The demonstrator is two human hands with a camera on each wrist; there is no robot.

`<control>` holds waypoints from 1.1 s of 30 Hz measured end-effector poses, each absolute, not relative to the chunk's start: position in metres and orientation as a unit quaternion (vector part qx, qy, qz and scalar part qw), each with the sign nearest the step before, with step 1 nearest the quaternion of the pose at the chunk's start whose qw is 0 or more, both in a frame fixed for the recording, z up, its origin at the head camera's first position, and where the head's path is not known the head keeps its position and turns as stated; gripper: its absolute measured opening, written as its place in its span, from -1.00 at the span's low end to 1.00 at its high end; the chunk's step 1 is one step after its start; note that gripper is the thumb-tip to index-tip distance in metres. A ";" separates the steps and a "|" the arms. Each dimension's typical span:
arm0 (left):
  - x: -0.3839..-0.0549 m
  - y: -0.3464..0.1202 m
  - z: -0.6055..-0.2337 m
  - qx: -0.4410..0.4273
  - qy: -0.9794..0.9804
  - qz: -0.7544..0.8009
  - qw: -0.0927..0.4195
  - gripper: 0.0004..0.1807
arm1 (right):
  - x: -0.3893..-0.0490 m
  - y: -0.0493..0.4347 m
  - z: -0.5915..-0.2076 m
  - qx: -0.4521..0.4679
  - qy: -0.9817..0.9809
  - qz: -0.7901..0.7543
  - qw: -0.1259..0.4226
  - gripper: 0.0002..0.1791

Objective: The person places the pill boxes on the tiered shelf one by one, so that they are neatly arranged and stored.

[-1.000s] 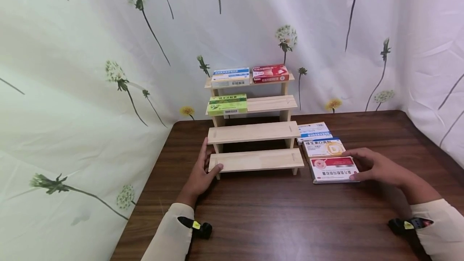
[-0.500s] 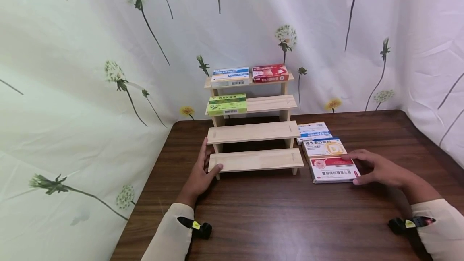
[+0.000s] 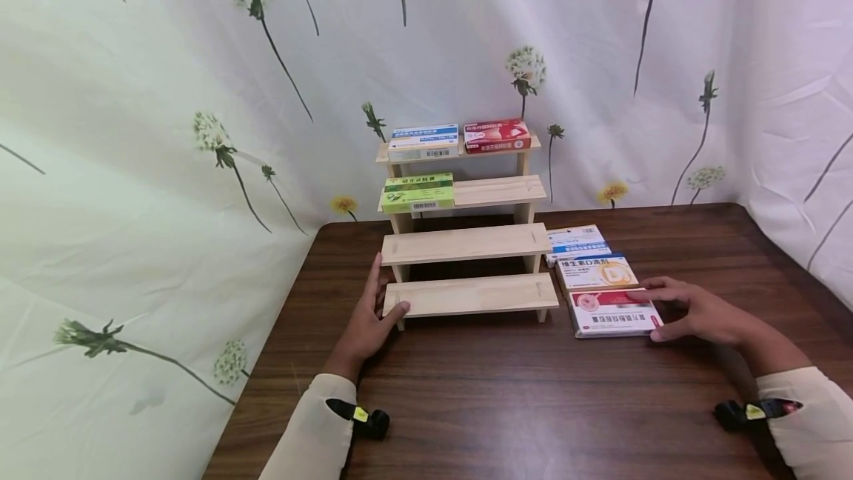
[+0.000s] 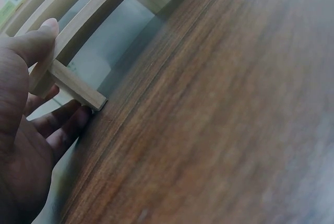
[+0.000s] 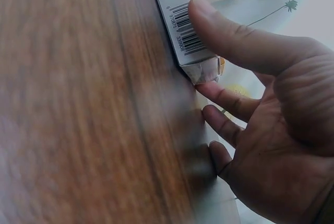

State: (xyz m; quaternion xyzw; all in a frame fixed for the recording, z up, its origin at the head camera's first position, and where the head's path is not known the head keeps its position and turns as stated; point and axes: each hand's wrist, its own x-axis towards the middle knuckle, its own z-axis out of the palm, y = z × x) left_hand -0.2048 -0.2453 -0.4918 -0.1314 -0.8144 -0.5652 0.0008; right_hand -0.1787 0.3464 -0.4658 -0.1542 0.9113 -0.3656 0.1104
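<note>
My left hand [image 3: 365, 324] grips the left end of a stepped wooden display rack [image 3: 466, 296]. Its thumb lies on the lowest step, and its fingers reach round the side, as the left wrist view shows. At the right, my right hand [image 3: 700, 313] pinches the right end of a red-and-white medicine box [image 3: 609, 321] lying on the table. In the right wrist view the thumb presses beside the barcode of that medicine box [image 5: 182, 25]. Behind it lie a vitamin D box [image 3: 586, 272] and a blue-and-white medicine box [image 3: 576, 241].
On the rack's top step sit another blue-and-white box [image 3: 423, 141] and a red box [image 3: 496, 135]. A green box [image 3: 417, 193] rests on the left of the step below. The dark wooden table [image 3: 500, 391] backs onto a flower-printed cloth [image 3: 453, 58].
My right hand has shifted slightly to the right along the red-and-white box's end, and the box stays where it was. My left hand has not moved.
</note>
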 end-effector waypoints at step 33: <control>-0.203 -0.244 -0.490 -0.133 -0.812 -0.568 0.001 0.18 | -0.179 0.353 -0.465 -0.148 0.918 -0.349 0.116 -0.35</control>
